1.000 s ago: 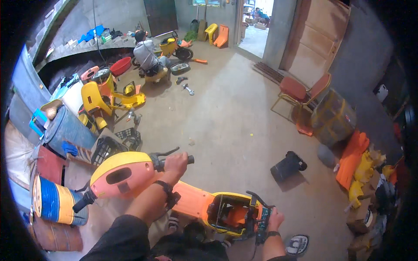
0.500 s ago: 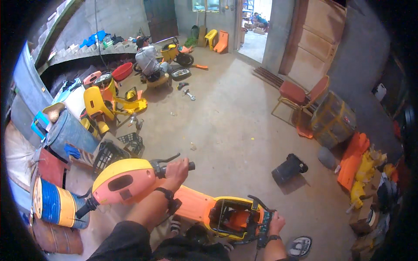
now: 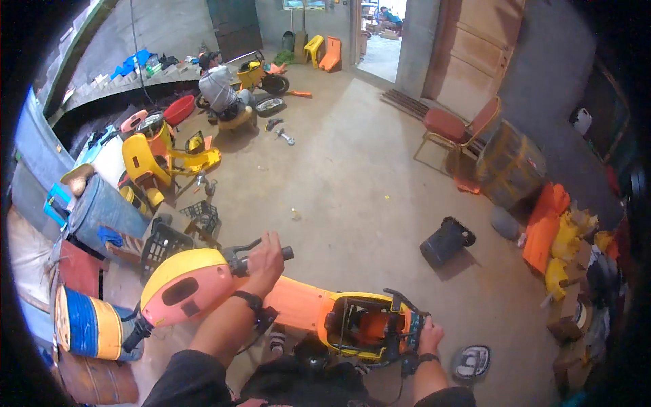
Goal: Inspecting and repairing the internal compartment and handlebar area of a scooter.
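Note:
Across the front of me stands a scooter with a yellow and pink front cover (image 3: pixel 186 288), an orange floorboard (image 3: pixel 296 303) and an open yellow-rimmed seat compartment (image 3: pixel 352 322), its inside showing frame parts and something orange. My left hand (image 3: pixel 266 261) is closed round the handlebar grip (image 3: pixel 287 253) on the far side, beside the brake lever. At the scooter's rear, my right hand (image 3: pixel 430 336) is wrapped round the dark grab rail (image 3: pixel 412 325). The other handlebar grip (image 3: pixel 137 336) points toward the barrels at the lower left. My legs and shoes show partly behind the scooter.
A blue and yellow drum (image 3: pixel 88 322) stands close left of the handlebar. Black crates (image 3: pixel 163 247) lie beyond it. A black bucket (image 3: pixel 444 244) lies ahead right, near a red chair (image 3: pixel 461 129). Another person (image 3: pixel 220 88) sits low by a partly dismantled scooter (image 3: pixel 258 74).
The room has shifted slightly left and up in view. The handlebar has moved a little left and up, and both hands stay on the scooter.

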`<action>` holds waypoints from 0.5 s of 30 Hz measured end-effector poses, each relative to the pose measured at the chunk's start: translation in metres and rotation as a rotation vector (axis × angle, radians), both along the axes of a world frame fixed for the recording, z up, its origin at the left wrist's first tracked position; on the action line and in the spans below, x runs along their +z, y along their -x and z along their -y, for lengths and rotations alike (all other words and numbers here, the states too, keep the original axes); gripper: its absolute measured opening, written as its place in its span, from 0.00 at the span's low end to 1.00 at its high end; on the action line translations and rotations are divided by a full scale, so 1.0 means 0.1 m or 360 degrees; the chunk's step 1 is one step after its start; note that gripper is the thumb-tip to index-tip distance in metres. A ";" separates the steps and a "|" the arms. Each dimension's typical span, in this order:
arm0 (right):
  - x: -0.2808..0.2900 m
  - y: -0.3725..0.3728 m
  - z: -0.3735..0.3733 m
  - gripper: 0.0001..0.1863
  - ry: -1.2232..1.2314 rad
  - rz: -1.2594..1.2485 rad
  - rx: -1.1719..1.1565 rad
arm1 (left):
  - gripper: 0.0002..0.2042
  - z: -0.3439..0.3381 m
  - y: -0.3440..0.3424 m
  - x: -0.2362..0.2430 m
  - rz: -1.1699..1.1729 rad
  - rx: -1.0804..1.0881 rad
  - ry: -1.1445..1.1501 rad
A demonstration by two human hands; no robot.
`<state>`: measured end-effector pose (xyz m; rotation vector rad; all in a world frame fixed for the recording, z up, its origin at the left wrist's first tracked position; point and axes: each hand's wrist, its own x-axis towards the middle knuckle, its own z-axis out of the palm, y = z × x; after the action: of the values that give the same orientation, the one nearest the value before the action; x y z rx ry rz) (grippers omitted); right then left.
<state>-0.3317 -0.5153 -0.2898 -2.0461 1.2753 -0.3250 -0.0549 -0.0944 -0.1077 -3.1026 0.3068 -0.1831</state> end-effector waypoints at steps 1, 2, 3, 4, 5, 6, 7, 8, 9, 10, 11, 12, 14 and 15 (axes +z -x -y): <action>-0.01 0.03 0.05 0.29 -0.0019 -0.0039 -0.0003 | 0.32 0.04 -0.01 0.06 -0.0073 0.0027 0.0012; -0.02 0.04 0.09 0.29 -0.0039 -0.0078 -0.0003 | 0.33 0.06 0.00 0.11 -0.0134 0.0048 0.0025; -0.04 0.05 0.12 0.29 -0.0061 -0.0116 -0.0002 | 0.34 0.07 0.03 0.17 -0.0195 0.0071 0.0038; -0.08 0.08 0.15 0.29 -0.0021 -0.0086 -0.0006 | 0.35 0.09 0.05 0.24 -0.0253 0.0090 0.0050; -0.12 0.11 0.17 0.29 0.0020 -0.0055 -0.0010 | 0.37 0.12 0.04 0.30 -0.0292 0.0119 0.0084; -0.16 0.15 0.20 0.30 0.0062 -0.0024 -0.0016 | 0.39 0.17 0.02 0.37 -0.0332 0.0146 0.0118; -0.15 0.15 0.19 0.29 0.0074 -0.0010 -0.0015 | 0.41 0.18 0.02 0.42 -0.0368 0.0186 0.0153; -0.14 0.16 0.17 0.29 0.0089 0.0004 -0.0018 | 0.43 0.18 0.00 0.41 -0.0431 0.0200 0.0118; -0.13 0.17 0.15 0.29 0.0105 0.0018 -0.0025 | 0.45 0.17 -0.03 0.37 -0.0495 0.0210 0.0084; -0.03 0.11 -0.02 0.29 0.0150 -0.0011 0.0027 | 0.47 0.07 -0.07 0.36 -0.0541 0.0249 0.0036; -0.01 0.14 -0.10 0.29 0.0229 -0.0038 0.0032 | 0.47 0.04 -0.09 0.36 -0.0573 0.0233 0.0009; 0.01 0.15 -0.17 0.28 0.0307 -0.0066 0.0034 | 0.47 0.00 -0.07 0.36 -0.0606 0.0214 -0.0019; 0.07 0.15 -0.18 0.28 0.0313 -0.0031 0.0046 | 0.48 -0.03 -0.06 0.40 -0.0574 0.0174 -0.0059; 0.10 0.13 -0.17 0.27 0.0287 -0.0046 0.0039 | 0.49 -0.02 -0.10 0.43 -0.0633 0.0171 -0.0033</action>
<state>-0.3448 -0.4988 -0.2797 -2.2233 1.2770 -0.4134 -0.0445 -0.0928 -0.0651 -3.1010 0.1432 0.4402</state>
